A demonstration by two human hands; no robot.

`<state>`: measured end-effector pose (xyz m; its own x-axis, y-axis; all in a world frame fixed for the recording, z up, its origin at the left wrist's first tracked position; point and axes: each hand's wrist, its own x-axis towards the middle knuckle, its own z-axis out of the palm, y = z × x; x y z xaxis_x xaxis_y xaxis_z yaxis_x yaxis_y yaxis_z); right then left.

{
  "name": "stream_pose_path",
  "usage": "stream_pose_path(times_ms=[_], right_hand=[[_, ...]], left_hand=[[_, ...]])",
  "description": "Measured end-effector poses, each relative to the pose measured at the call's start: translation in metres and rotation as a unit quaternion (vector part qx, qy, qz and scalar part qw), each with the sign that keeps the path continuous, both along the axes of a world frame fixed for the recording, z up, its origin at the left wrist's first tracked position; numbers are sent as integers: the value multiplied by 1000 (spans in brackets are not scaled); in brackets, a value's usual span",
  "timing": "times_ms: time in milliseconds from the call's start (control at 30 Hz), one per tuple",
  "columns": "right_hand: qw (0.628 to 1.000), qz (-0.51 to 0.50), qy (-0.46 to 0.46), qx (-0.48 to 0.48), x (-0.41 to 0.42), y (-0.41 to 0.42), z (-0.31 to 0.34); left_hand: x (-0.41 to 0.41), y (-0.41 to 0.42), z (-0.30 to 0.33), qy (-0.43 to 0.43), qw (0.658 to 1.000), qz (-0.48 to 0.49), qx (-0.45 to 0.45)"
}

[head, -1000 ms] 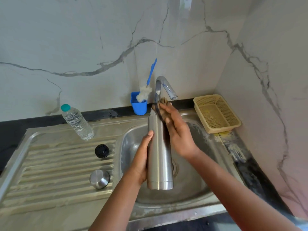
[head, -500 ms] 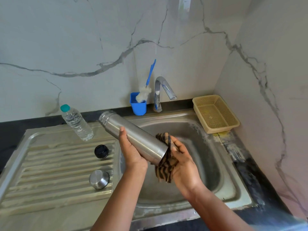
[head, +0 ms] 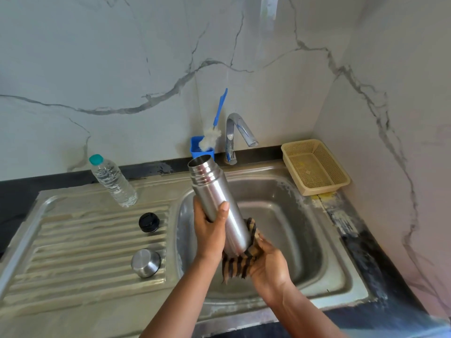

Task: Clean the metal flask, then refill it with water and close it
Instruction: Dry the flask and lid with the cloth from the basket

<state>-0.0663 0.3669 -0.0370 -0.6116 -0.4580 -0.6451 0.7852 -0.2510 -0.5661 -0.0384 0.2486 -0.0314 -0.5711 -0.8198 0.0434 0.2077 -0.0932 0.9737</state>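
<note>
The open metal flask (head: 214,196) is held over the sink basin (head: 288,215), tilted with its mouth up and to the left. My left hand (head: 210,228) grips its middle. My right hand (head: 268,262) holds a brown striped cloth (head: 240,263) cupped against the flask's base. The black inner stopper (head: 149,222) and the steel cap (head: 145,262) lie on the ribbed drainboard (head: 85,252). A clear water bottle (head: 112,181) with a teal cap stands at the drainboard's back.
The tap (head: 238,135) rises behind the basin with no water running. A blue holder (head: 195,146) with a blue-handled bottle brush (head: 214,132) stands left of it. A beige plastic basket (head: 316,167) sits at the back right corner. Marble walls close the back and right.
The flask went from upright under the tap to tilted left, and now stands steeper with its mouth higher. The cloth moved from the flask's top to its base.
</note>
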Motion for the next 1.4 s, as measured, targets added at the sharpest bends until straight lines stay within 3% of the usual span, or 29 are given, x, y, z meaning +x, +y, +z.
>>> stream_pose_path(times_ms=[167,300,367,400,433,500,567,600,633,667,700,800,833,867,933,1033,1100,1133,1300,1400], right_hand=[[995,20,7,97,12,6,-8],[992,-76,57,85,-7,19,-6],[968,-117,192,108,-23,26,11],[936,-121,308,123,-31,30,20],[877,-118,445,137,-39,33,29],[686,-78,702,174,-59,36,38],[485,-9,845,225,-75,35,44],[411,21,877,248,-79,32,45],[361,49,891,271,-82,30,43],[343,74,889,293,-81,27,39],[362,90,874,312,-80,23,35],[525,121,775,329,-85,14,34],[554,118,760,319,-87,14,33],[557,114,761,313,-87,15,32],[514,110,791,312,-75,21,25],[434,109,836,319,-47,33,6],[416,112,841,326,-36,39,-5],[416,109,841,327,-35,41,-8],[397,58,864,305,-46,38,9],[387,51,869,303,-57,32,28]], left_hand=[[-6,-4,0,-52,990,-36,-123],[-3,-19,0,-130,967,-34,-214],[3,-27,-2,-189,941,-51,-274],[6,-29,-2,-218,926,-64,-301],[8,-29,-1,-246,908,-75,-332],[9,-27,2,-292,856,-90,-417],[6,-24,6,-310,803,-90,-501],[3,-23,9,-313,781,-84,-533],[1,-23,10,-315,761,-73,-562],[0,-24,11,-315,740,-62,-591],[0,-24,10,-311,715,-52,-624],[3,-23,6,-276,637,-29,-719],[4,-22,5,-270,625,-21,-732],[4,-22,5,-274,622,-16,-733],[1,-21,8,-304,651,-11,-696],[0,-20,20,-353,771,-41,-529],[0,-21,25,-336,847,-67,-405],[0,-22,25,-328,862,-84,-377],[1,-29,35,-299,891,-167,-299],[1,-26,39,-315,847,-183,-388]])
